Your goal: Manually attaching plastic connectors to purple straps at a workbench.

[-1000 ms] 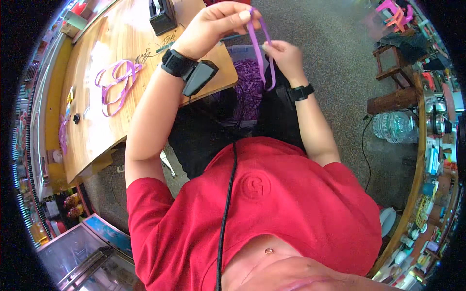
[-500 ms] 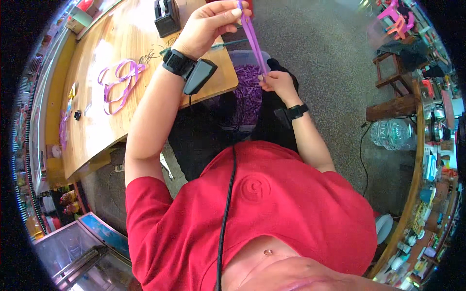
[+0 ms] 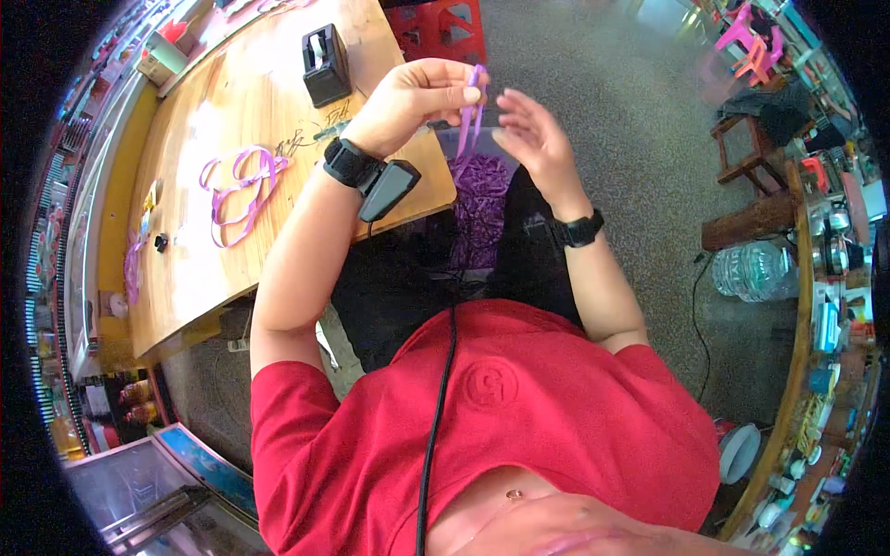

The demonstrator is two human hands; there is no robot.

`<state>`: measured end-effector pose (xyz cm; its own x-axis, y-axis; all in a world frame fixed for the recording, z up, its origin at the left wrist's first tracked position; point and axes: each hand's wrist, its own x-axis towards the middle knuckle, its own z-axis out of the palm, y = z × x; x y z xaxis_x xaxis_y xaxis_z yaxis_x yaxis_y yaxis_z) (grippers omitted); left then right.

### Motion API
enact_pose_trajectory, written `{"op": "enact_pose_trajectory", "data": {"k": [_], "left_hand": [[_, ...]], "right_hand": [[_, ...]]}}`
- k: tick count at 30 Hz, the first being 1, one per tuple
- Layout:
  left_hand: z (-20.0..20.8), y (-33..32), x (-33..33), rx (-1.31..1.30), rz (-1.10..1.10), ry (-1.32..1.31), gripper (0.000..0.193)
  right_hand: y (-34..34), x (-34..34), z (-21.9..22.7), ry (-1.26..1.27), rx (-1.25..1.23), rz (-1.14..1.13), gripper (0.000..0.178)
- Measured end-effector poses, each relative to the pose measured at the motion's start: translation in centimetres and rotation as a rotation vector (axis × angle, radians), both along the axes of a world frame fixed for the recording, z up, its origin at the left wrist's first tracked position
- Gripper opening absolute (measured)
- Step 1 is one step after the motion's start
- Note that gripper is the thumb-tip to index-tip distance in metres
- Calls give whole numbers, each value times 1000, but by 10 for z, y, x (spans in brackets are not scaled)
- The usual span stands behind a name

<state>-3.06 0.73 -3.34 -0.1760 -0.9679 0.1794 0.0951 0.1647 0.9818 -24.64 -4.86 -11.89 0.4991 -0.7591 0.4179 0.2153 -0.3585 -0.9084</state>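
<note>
My left hand (image 3: 428, 100) pinches a narrow purple ribbon (image 3: 465, 139) between thumb and fingers, above the table's right edge. Two strands of it hang down from the fingertips. Close by on the right, my right hand (image 3: 540, 144) is raised with its fingers apart and nothing in it. Beneath both hands, between my knees, a bin (image 3: 484, 139) holds a heap of purple ribbon pieces (image 3: 480, 199). A longer looped purple ribbon (image 3: 243, 199) lies on the wooden table (image 3: 306, 218) to the left.
A black tape dispenser (image 3: 324, 69) stands on the table's far part. Small black items (image 3: 161, 243) lie toward its left side. Beyond the table is a red plastic stool (image 3: 440, 32). At right are a wooden stool (image 3: 749, 153) and a clear plastic bottle (image 3: 753, 271).
My right hand has let go of the ribbon's lower end, risen and opened. My left hand keeps the ribbon, now lower in view, and its strands hang loose instead of stretched.
</note>
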Motion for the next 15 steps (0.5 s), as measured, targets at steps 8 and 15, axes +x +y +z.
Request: {"op": "enact_pose_trajectory", "data": {"k": [8, 15], "left_hand": [[-3, -1, -7, 57, -4, -315, 26], [-7, -4, -4, 53, 116, -646, 27]], "right_hand": [[-9, 19, 29, 16, -31, -131, 18], [-62, -1, 21, 309, -367, -244, 18]]}}
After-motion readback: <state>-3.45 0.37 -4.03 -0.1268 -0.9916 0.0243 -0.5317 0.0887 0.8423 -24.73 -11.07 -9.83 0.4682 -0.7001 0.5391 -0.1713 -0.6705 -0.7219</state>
